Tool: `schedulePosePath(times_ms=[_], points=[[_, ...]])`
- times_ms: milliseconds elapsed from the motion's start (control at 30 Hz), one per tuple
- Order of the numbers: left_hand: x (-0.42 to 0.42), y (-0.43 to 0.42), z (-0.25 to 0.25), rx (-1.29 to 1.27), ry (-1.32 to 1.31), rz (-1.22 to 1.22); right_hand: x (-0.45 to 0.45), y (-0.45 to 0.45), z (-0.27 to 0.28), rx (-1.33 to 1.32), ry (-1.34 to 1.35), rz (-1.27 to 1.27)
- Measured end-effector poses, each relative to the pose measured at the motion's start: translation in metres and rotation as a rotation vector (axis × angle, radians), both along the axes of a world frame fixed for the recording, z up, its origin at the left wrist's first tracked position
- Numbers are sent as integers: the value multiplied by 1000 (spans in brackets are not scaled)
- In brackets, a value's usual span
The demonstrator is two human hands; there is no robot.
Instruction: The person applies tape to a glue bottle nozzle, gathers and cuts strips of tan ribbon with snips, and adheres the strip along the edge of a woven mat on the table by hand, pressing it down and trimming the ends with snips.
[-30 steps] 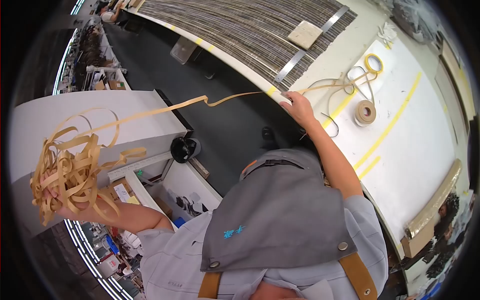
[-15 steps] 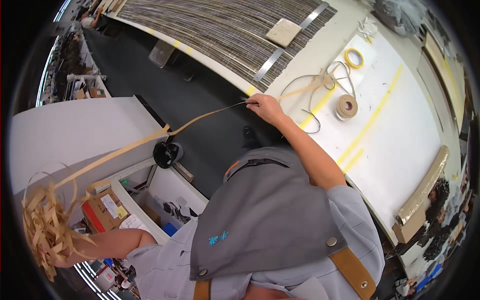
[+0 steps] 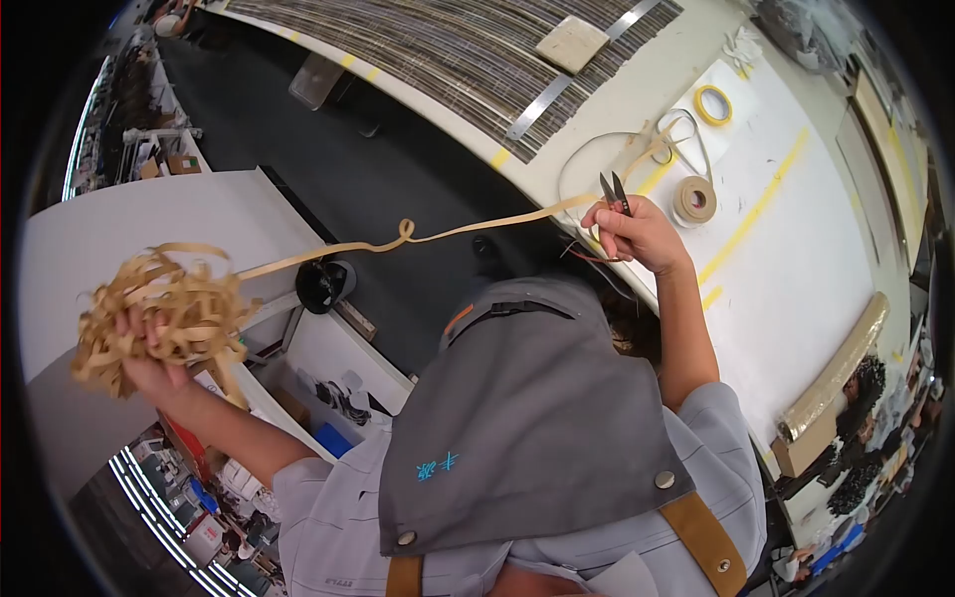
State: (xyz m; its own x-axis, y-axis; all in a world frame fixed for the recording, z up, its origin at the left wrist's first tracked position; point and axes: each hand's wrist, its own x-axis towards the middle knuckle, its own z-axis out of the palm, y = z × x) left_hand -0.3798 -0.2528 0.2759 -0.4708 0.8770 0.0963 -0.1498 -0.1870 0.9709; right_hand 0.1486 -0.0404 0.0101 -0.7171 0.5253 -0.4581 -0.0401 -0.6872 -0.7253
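Note:
My left hand [image 3: 149,348] is closed round a big tangled bundle of tan strap [image 3: 189,298] at the far left, above a white surface. From the bundle one strand, with a small loop in it, stretches across the aisle to the long table. My right hand [image 3: 627,231] holds small dark scissors [image 3: 614,191], blades pointing up, at the table's edge. The strand passes by its fingers; whether they pinch it is unclear. Beyond that hand lie a tan tape roll [image 3: 694,201], a yellow tape roll [image 3: 713,104] and loose grey strips.
Striped strips [image 3: 448,60] cover the table's far part under a metal ruler [image 3: 540,106] and a pale block [image 3: 572,44]. A black bin [image 3: 320,286] stands below the white surface [image 3: 199,214]. A wrapped roll [image 3: 834,366] lies at right. Another person [image 3: 169,24] is far off.
My left hand has risen with the bundle since the last frame. My right hand has moved right, and the scissors now show plainly, pointing up. The strand hangs with a loop.

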Motion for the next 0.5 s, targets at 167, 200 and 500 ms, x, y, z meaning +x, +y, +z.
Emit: schedulePosePath(times_ms=[167, 200, 500], points=[[100, 32, -116, -486, -122, 349, -26, -27, 52, 120, -191, 164], [99, 20, -140, -481, -242, 145, -38, -36, 63, 178, -148, 206], [164, 15, -163, -130, 12, -520, -160, -109, 101, 578, -63, 539]])
